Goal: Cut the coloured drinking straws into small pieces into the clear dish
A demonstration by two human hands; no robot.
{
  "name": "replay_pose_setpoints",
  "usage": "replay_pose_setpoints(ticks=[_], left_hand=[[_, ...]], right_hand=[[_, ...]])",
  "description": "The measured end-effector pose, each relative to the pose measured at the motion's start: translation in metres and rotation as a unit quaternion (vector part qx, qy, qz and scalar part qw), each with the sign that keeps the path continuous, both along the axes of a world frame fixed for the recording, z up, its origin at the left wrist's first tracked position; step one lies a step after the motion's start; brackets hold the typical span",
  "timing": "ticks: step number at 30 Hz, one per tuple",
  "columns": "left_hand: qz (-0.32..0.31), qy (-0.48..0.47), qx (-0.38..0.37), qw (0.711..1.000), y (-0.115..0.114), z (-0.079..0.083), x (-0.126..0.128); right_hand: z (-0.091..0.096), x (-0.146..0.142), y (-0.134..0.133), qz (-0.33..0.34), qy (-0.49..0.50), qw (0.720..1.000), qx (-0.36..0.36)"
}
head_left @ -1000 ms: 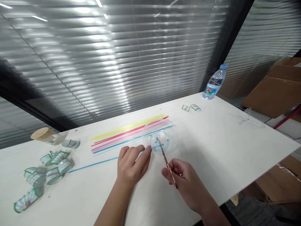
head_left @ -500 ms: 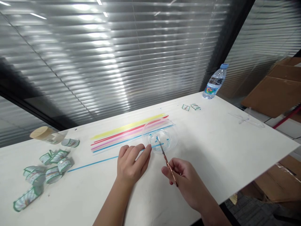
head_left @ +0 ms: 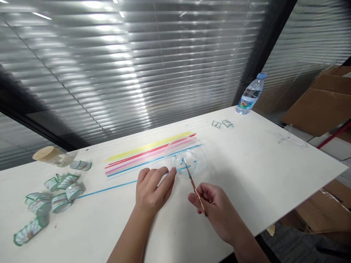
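My left hand (head_left: 153,191) lies on the white table (head_left: 260,160), fingers pinched on a long blue straw (head_left: 109,189) whose right end reaches over a clear plastic bowl (head_left: 187,157). My right hand (head_left: 215,208) grips small copper-handled scissors (head_left: 192,180), their blades pointing into the bowl at the straw's tip. Short blue straw pieces lie in the bowl. A row of yellow, red, pink and blue straws (head_left: 148,153) lies just behind my left hand.
Several green-and-white tape rolls (head_left: 52,199) are heaped at the left, beside a tipped jar with a tan lid (head_left: 51,155). A water bottle (head_left: 251,94) stands at the far right corner, two small rolls (head_left: 222,124) near it. Cardboard boxes (head_left: 320,106) stand to the right.
Hardly anything differs: both hands and the scissors hold the same spot at the bowl; only the view has shifted slightly.
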State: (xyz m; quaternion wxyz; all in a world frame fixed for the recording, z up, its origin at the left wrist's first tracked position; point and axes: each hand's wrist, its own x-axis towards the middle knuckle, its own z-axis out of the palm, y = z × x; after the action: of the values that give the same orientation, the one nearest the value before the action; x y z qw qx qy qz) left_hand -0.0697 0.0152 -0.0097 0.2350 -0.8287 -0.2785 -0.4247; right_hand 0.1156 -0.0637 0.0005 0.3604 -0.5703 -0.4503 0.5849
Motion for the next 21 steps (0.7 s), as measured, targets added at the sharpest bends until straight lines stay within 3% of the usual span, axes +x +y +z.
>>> replay_pose_setpoints(ticks=[21], left_hand=[[0.004, 0.008, 0.000, 1.000, 0.0009, -0.0016, -0.0016]], right_hand=[[-0.0007, 0.0008, -0.0016, -0.003, 0.003, 1.000, -0.008]])
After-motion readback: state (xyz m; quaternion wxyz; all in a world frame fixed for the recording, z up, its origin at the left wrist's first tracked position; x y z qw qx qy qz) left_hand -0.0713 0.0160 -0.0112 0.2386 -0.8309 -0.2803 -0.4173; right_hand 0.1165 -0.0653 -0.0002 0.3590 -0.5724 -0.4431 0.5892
